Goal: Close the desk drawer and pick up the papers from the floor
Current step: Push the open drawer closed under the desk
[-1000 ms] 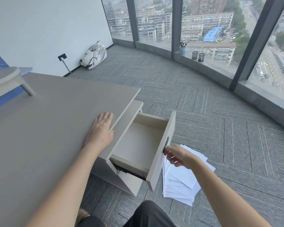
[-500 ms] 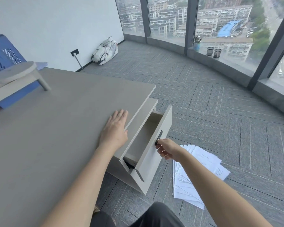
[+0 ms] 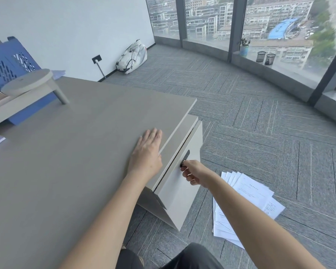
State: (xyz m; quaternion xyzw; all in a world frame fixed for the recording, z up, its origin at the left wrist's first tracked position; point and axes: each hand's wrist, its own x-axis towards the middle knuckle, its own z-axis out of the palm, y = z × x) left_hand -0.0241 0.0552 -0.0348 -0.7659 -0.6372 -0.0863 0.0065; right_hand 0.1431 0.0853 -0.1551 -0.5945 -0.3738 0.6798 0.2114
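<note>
The cream drawer under the grey desk sits pushed in, its front nearly flush with the cabinet. My right hand has its fingers curled against the drawer front at the black handle. My left hand lies flat, fingers together, on the desk top near its right edge. A fanned stack of white printed papers lies on the grey carpet just right of the drawer, partly hidden by my right forearm.
A white bag leans on the far wall beside a floor socket. Two black mesh cups and a potted plant stand on the window ledge. A small stand and a blue crate sit at the desk's far left.
The drawer went from wide open to half open to pushed in, with my right hand on its handle throughout. My left hand stayed flat on the desk. The view shifted right.
</note>
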